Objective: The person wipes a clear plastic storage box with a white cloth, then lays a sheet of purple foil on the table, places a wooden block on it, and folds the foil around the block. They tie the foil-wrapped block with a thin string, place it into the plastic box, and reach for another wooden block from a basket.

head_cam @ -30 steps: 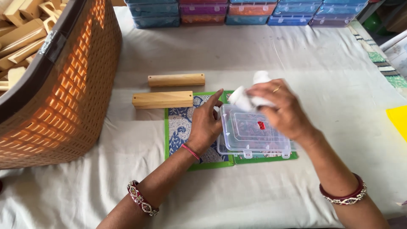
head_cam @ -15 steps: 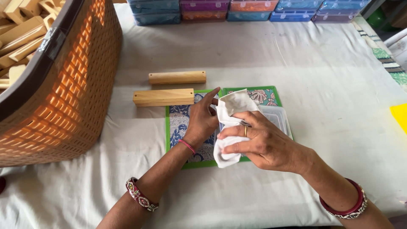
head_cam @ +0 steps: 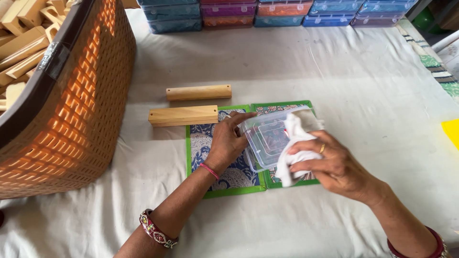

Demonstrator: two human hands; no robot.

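Currently the left hand (head_cam: 228, 141) tilts a clear plastic box (head_cam: 267, 138) up on its edge, fingers pressed against its left rim, likely so the inside faces the right hand (head_cam: 330, 165), which pinches a white cloth (head_cam: 294, 143) bunched against the box wall. Box sits over an open green-bordered patterned folder (head_cam: 215, 162) on the grey sheet. Two wooden blocks (head_cam: 184, 115) lie just beside; orange basket (head_cam: 71, 110) of wood pieces left; coloured lidded boxes (head_cam: 267, 10) stacked in a row at the far edge.

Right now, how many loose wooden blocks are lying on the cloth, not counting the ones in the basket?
2. The rounded block lies farther away; the squarer block lies nearer, its right end touching the green-edged board, just beyond the left hand. None seem hidden.
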